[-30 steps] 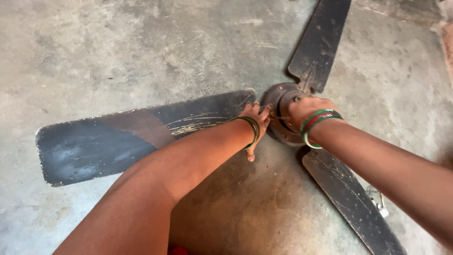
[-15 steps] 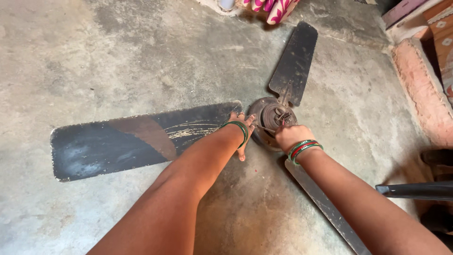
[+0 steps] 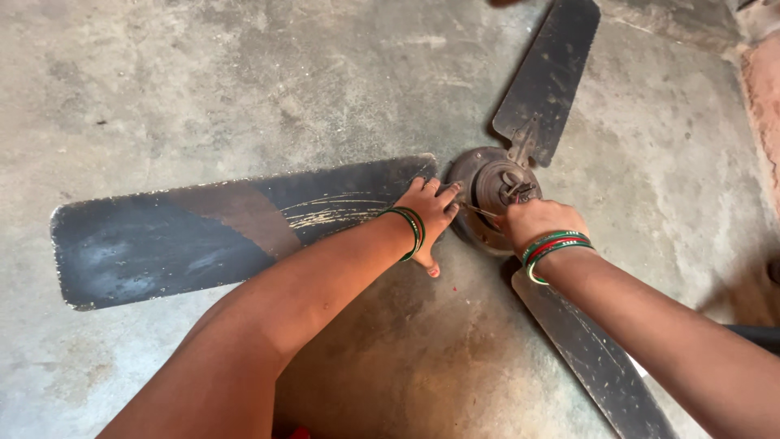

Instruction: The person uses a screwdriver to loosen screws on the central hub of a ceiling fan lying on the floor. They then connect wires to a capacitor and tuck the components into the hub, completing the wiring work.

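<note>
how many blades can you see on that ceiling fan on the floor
3. One fan blade stretches left from the hub, one points up toward the top edge, and one runs down to the right, partly hidden under the right forearm.

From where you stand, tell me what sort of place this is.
Probably a bare household floor or yard used for repair, not a fitted workshop: a stained concrete floor, a dusty old ceiling fan lying flat on it, and a rough reddish wall edge.
</note>
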